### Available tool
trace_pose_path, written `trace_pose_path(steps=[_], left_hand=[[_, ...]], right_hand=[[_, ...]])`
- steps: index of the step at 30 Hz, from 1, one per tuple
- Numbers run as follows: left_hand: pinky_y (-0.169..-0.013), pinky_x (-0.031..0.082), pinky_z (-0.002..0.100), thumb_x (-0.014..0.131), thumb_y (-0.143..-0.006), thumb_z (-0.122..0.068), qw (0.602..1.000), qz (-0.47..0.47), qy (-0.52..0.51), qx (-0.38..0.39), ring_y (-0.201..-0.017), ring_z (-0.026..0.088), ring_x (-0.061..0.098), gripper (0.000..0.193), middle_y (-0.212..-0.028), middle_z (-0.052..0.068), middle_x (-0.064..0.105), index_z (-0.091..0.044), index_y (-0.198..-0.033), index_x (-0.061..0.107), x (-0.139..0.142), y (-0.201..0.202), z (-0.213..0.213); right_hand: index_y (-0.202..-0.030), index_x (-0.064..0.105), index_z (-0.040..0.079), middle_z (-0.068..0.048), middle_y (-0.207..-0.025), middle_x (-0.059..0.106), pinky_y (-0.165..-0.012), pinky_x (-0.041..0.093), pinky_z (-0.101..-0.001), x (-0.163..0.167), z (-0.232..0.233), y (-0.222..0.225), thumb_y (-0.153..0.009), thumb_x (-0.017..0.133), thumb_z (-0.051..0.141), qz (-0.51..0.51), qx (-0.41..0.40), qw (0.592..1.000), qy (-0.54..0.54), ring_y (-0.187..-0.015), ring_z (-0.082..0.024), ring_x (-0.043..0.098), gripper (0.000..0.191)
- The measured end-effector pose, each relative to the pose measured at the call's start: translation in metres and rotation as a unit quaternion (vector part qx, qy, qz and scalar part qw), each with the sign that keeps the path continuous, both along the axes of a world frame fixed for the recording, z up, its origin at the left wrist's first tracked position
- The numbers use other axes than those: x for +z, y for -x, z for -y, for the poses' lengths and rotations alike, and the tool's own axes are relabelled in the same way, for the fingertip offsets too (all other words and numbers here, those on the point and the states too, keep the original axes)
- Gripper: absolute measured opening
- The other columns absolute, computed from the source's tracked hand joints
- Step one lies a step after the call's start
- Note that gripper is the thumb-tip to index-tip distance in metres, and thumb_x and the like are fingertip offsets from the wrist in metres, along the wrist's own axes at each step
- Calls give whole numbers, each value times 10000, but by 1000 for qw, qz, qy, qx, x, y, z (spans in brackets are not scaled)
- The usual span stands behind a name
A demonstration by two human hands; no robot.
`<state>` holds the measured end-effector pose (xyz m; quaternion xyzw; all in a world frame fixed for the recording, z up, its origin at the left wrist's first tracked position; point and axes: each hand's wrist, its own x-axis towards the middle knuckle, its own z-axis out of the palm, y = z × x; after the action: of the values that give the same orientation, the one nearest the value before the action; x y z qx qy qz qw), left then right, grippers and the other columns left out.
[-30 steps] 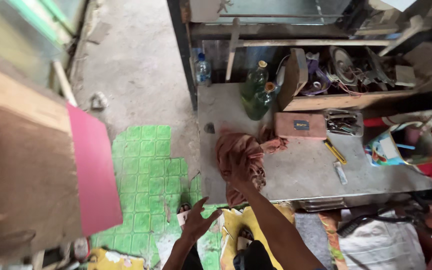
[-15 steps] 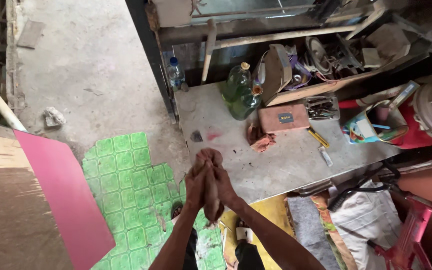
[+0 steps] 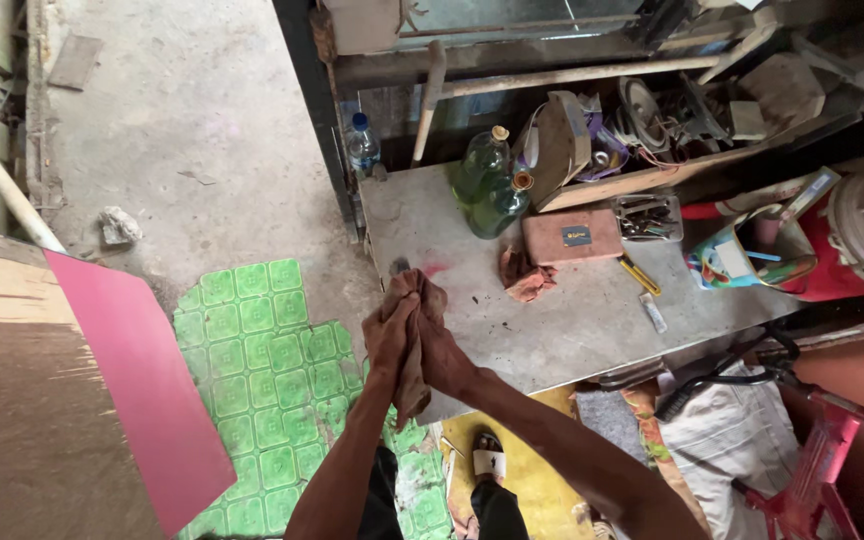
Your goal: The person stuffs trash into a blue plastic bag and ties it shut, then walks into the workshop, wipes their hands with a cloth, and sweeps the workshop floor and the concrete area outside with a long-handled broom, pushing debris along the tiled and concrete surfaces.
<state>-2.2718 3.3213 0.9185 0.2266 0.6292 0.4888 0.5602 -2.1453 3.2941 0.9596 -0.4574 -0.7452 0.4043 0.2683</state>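
A person stood over a grey tabletop point(image 3: 572, 320), both hands pressed together around a brownish-red rag point(image 3: 414, 350) held just at the tabletop's near left corner; the left hand point(image 3: 390, 335) and right hand point(image 3: 444, 355) each had their fingers curled closed on the cloth, which hung down between the palms. Farther along the tabletop lay a second crumpled reddish cloth point(image 3: 524, 278) beside a flat brown box point(image 3: 572, 236), with two green glass bottles point(image 3: 490, 182) behind them. Green patterned floor tiles point(image 3: 252, 370) and a pink board point(image 3: 137, 380) lay to the left.
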Motion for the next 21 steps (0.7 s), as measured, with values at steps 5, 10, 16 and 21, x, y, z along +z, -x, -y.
trace_pose_path(steps=[5,10,16,21], left_hand=[[-727,533,315,783,-884,-342,986,166,-22,-9,-795,186,678,414,-910,80,734,-38,-1157,714,-3,35,-3],[-712,539,335,718,-896,-295,940,-16,-224,-256,-796,216,672,381,-938,105,709,-27,-1165,681,-14,28,7],[-694,547,358,640,-911,-239,866,-289,-283,-294,-798,251,666,347,-972,135,680,-15,-1175,642,-24,-21,19],[-702,561,415,638,-875,-221,649,-601,-345,-314,-842,321,664,383,-1022,168,640,-5,-1187,585,-51,-10,38]], right_hand=[[-1352,501,132,-240,-1509,454,-1004,346,-625,42,2,-30,-809,669,149,213,170,921,-278,-1367,-431,445,569],[-1467,461,68,-196,-1532,441,-1134,357,-583,36,-9,-38,-853,585,162,270,35,918,-288,-1428,-414,437,634],[-1396,518,107,-150,-1440,546,-1145,398,-496,-19,2,-25,-825,663,230,218,43,925,-309,-1382,-347,495,602],[-1337,566,139,-111,-1363,633,-1153,431,-424,-29,-4,-42,-802,727,288,219,107,934,-262,-1345,-291,543,578]])
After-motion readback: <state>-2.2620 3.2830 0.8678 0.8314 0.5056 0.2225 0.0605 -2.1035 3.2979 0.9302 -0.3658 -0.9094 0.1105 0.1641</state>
